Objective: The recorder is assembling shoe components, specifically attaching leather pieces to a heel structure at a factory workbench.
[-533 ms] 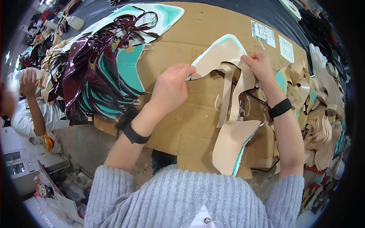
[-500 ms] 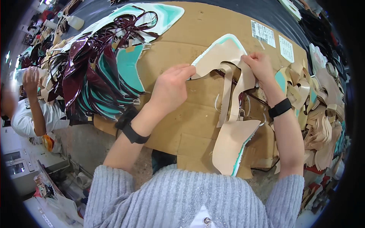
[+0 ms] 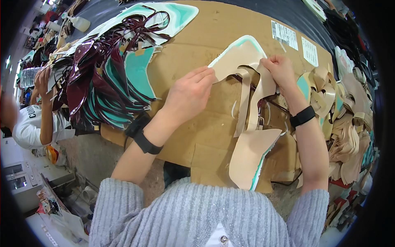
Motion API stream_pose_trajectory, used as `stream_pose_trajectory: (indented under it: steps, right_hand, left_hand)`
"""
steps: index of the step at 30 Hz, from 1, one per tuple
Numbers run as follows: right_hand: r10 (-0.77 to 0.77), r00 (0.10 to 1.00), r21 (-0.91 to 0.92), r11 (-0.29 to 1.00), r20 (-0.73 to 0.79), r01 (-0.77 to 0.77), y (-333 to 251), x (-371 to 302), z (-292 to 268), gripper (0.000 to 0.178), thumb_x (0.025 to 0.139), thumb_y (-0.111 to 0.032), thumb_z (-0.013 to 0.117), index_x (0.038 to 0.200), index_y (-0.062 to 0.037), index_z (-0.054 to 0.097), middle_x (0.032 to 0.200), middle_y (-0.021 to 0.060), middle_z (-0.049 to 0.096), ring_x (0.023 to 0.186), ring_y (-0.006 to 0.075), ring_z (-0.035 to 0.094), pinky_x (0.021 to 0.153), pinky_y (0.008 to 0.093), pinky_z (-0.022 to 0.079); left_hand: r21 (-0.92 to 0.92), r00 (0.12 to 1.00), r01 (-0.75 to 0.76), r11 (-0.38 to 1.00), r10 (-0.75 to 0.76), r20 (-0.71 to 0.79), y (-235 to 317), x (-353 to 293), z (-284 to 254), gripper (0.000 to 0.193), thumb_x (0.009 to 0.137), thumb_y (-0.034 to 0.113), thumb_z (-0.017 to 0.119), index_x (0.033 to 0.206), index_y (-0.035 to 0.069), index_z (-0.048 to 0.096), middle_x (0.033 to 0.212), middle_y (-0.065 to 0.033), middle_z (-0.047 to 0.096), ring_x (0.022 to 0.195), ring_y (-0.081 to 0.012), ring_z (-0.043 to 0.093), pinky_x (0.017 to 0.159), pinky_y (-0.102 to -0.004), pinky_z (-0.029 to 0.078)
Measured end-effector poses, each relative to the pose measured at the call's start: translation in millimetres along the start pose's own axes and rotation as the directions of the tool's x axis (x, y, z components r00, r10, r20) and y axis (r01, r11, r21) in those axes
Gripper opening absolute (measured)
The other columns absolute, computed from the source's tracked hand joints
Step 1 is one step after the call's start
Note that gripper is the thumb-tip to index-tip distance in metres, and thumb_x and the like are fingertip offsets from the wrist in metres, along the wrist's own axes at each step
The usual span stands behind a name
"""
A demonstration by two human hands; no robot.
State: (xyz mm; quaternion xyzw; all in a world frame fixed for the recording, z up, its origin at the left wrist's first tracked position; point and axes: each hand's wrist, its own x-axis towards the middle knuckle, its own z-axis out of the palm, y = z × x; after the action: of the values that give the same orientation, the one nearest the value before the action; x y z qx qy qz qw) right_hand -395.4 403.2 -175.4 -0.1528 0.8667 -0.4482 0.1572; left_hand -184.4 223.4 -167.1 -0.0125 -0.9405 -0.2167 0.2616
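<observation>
A beige shoe upper piece (image 3: 236, 61) with a white and teal edge is stretched between my hands over the cardboard. My left hand (image 3: 189, 96) pinches its left edge, the thumb hidden from view. On the other side, my right hand (image 3: 280, 74) grips the right edge between thumb and bent fingers. From the piece, narrow beige straps run down toward a wider beige panel (image 3: 251, 152) with a teal and white edge, lying at the cardboard's near side. A dark strip partly shows behind the straps.
Glossy burgundy pieces (image 3: 84, 88) with teal linings (image 3: 138, 70) are heaped at the left. Beige pieces (image 3: 343, 131) pile up at the right. Brown cardboard (image 3: 181, 136) covers the table, with white labels (image 3: 284, 35) at the far right. A co-worker's hand (image 3: 42, 82) is at the far left.
My left hand has shifted slightly up and right along the upper's edge. My right hand stays almost in place. The co-worker's hand at the left has moved right, nearer the burgundy heap.
</observation>
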Motion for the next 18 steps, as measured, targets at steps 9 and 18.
stream_pose_trajectory:
  steps: [9,18]
  right_hand:
    - [-0.009,1.000,-0.033,0.999,-0.001,0.009,1.4,3.7,-3.0,0.025,0.075,-0.022,0.069,0.077,0.0022,0.065,0.068,0.0084,0.063,0.061,0.0159,0.059,0.057,0.0307,0.048]
    - [-0.048,0.998,-0.017,0.999,-0.040,0.047,1.4,-0.8,0.2,0.024,0.072,-0.021,0.069,0.073,0.0020,0.065,0.062,0.0094,0.062,0.057,0.0157,0.058,0.054,0.0313,0.047]
  left_hand:
    - [-0.199,0.950,0.280,0.939,-0.300,-0.082,-10.6,3.3,-15.4,0.028,0.074,-0.009,0.048,0.095,0.002,0.062,0.094,-0.0150,0.066,0.089,-0.0328,0.064,0.078,-0.0363,0.052]
    - [-0.311,0.988,0.152,0.938,-0.136,0.075,23.2,62.4,23.2,0.039,0.091,0.014,0.052,0.126,-0.003,0.049,0.120,-0.0243,0.056,0.111,-0.0377,0.055,0.093,-0.0404,0.045]
